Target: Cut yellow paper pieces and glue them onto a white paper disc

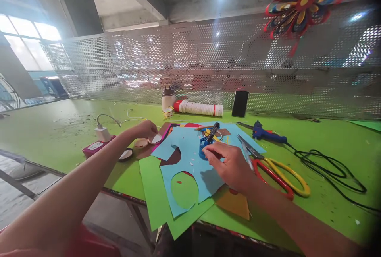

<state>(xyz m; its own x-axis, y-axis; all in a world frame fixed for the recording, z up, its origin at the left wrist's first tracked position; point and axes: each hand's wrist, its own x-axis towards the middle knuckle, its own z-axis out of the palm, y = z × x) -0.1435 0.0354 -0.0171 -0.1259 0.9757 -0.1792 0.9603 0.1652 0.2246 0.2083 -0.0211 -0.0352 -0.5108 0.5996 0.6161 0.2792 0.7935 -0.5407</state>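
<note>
My left hand (145,129) reaches far out to the left, its fingers resting on small white round discs (154,138) beside the brown paper. My right hand (230,163) lies on a light blue paper sheet (190,159) with an oval hole cut in it. The fingertips of that hand touch a small blue ring-shaped piece (203,147), with a dark pen (213,131) lying just beyond it. Green paper sheets (154,197) lie under the blue sheet and overhang the table's front edge. Whether the right hand pinches anything is unclear.
Red and yellow handled scissors (276,173) lie right of my right hand. A blue glue gun (266,134) with a black cable (327,169) sits behind them. A phone (240,103), a white roll (200,108), a small white bottle (168,97), a charger (102,133) and an orange paper piece (235,203) are on the green table (342,142).
</note>
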